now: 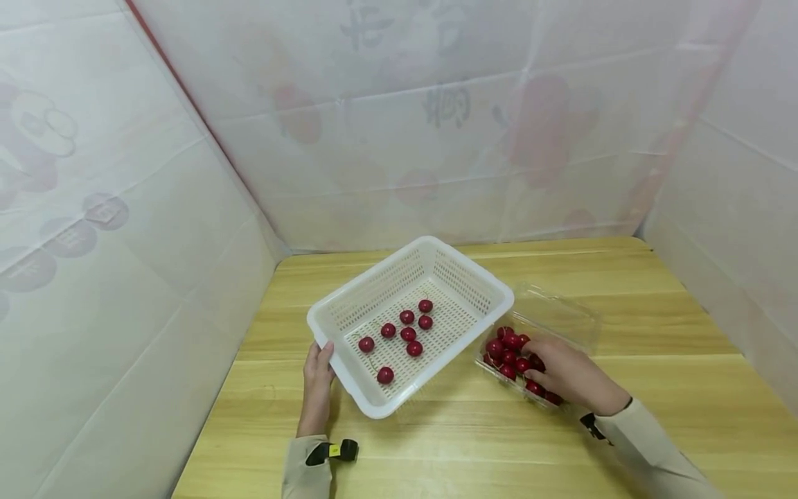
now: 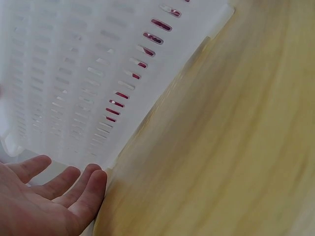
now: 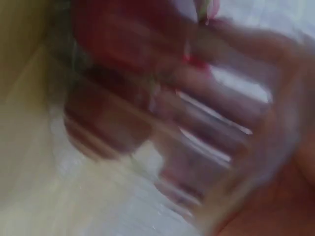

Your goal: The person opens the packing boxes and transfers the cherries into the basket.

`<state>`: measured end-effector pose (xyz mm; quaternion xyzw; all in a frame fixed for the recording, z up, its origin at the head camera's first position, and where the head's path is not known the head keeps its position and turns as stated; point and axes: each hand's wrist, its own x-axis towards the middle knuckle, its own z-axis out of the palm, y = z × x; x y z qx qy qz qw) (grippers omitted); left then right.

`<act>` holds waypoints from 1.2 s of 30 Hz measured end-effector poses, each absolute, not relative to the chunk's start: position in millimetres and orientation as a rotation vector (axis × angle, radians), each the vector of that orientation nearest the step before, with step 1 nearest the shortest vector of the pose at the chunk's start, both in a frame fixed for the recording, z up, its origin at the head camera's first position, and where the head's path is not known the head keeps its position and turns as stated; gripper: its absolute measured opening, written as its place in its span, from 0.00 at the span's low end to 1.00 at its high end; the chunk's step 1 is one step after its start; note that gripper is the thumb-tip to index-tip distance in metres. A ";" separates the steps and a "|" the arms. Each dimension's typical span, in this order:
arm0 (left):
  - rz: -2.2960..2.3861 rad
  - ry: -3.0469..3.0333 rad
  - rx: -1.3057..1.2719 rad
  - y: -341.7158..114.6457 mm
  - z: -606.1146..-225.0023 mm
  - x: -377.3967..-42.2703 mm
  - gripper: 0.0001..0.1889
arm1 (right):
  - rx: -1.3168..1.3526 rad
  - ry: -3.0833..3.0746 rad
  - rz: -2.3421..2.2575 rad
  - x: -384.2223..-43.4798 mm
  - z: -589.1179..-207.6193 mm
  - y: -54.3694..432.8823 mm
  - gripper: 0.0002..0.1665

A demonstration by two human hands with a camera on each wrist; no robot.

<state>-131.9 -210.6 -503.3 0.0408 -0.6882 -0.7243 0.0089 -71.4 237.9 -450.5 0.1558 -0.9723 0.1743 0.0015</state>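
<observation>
A pale wooden desk sits inside white sheet walls (faint red prints show through). The white basket stands mid-desk. The left hand rests open-fingered against the basket's near corner. Right of the basket, the right hand reaches into the clear box of red fruits; its grip cannot be told.

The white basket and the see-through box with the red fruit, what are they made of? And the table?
The white basket looks like moulded plastic, matte, its walls and floor pierced with rows of slots. The see-through box seems thin clear plastic: glossy, with the table showing through it. The table looks like pale wood or a wood-look laminate, with grain lines and plank seams; which one cannot be told.
</observation>
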 end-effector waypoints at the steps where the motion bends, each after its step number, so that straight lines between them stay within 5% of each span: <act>1: -2.263 -2.152 0.129 -210.4 -503.5 -131.9 0.32 | 0.481 -3.054 0.563 -72.4 -452.2 238.1 0.14; 25: -2.269 -2.117 0.076 -209.9 -502.0 -135.0 0.31 | 0.489 -2.971 0.689 -68.7 -438.0 253.4 0.18; 36: -2.269 -2.132 0.081 -209.8 -503.3 -131.6 0.30 | 0.482 -2.988 0.761 -69.6 -415.5 259.9 0.27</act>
